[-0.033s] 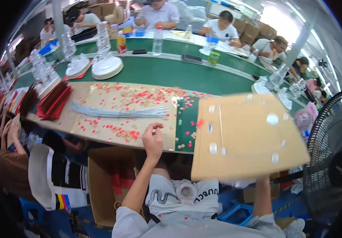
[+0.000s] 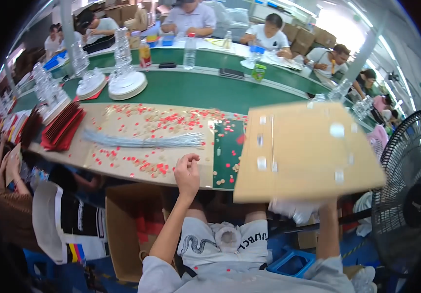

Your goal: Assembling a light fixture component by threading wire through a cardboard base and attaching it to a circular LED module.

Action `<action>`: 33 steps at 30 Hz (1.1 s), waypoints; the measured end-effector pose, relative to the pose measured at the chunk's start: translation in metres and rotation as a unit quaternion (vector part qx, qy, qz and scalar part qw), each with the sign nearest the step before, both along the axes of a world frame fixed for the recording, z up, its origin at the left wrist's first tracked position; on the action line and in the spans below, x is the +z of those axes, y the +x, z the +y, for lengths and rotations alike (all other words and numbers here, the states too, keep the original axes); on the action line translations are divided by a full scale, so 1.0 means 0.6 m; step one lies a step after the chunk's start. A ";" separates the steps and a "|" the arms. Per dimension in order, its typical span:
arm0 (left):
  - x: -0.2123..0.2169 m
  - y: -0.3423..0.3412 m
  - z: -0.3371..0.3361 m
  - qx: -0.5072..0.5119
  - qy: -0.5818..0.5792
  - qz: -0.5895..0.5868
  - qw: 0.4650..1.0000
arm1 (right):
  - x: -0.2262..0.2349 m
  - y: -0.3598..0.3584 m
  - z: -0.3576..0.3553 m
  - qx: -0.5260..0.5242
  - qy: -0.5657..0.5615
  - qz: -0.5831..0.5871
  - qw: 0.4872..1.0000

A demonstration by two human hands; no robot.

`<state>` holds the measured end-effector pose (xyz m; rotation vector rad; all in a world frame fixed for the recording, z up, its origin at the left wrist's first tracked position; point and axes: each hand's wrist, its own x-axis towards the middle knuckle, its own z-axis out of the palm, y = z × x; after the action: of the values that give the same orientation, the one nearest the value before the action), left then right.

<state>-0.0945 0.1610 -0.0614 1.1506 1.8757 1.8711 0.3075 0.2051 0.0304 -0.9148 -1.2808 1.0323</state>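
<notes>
A large tan cardboard sheet, with white tape patches and a thin white strip on it, is held raised and tilted at the right. My right forearm reaches up beneath it; the sheet hides my right hand, and its edges are blurred. Below its near edge shows a whitish, see-through bundle. My left hand hovers at the table's near edge, empty, fingers loosely curled with the thumb apart. Beyond it, a bundle of pale wires lies among scattered red and tan discs on the tan board.
Red folders stand at the left end. Clear plastic stacks on white bases and a bottle stand on the green bench. A black fan is close at the right, an open carton below left. Several people work across the bench.
The cardboard sheet has swung upward, its near edge rising away from me. More of the whitish bundle beneath it shows. My left hand has stayed nearly still.
</notes>
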 end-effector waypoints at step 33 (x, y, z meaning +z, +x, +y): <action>-0.007 0.029 0.020 0.084 -0.078 0.252 0.961 | 0.071 -0.492 0.552 0.028 0.424 -0.789 0.445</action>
<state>-0.0770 0.1728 -0.0653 1.5647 2.4056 1.5685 0.0126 0.5364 0.0729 -0.8233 -2.8852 -1.0460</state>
